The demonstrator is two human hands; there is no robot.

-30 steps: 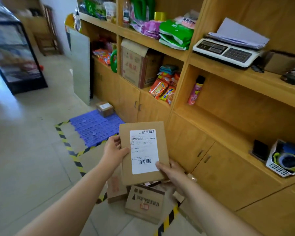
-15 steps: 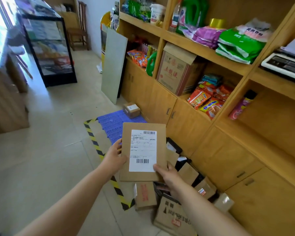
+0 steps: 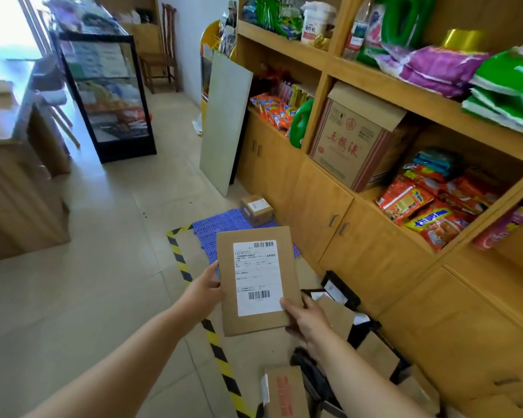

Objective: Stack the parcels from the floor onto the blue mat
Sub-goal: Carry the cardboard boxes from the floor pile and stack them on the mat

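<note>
I hold a flat brown cardboard parcel (image 3: 254, 321) with a white shipping label in front of me, above the floor. My left hand (image 3: 204, 289) grips its left edge and my right hand (image 3: 304, 319) grips its lower right corner, thumb on the label. Beyond it lies the blue mat (image 3: 206, 233), partly hidden by the parcel, with one small brown box (image 3: 256, 210) on its far corner. Several more parcels (image 3: 286, 390), brown and black, lie in a heap on the floor under my right arm.
Yellow-black tape (image 3: 180, 260) marks the floor around the mat. A wooden shelf unit with cabinets (image 3: 320, 203) runs along the right. A pale board (image 3: 224, 125) leans on it behind the mat. A glass display case (image 3: 109, 95) and a wooden counter (image 3: 9, 176) stand on the left.
My view has swung left and moved toward the mat. The parcel stays in both hands, now in front of the mat. The floor heap has shifted to the lower right.
</note>
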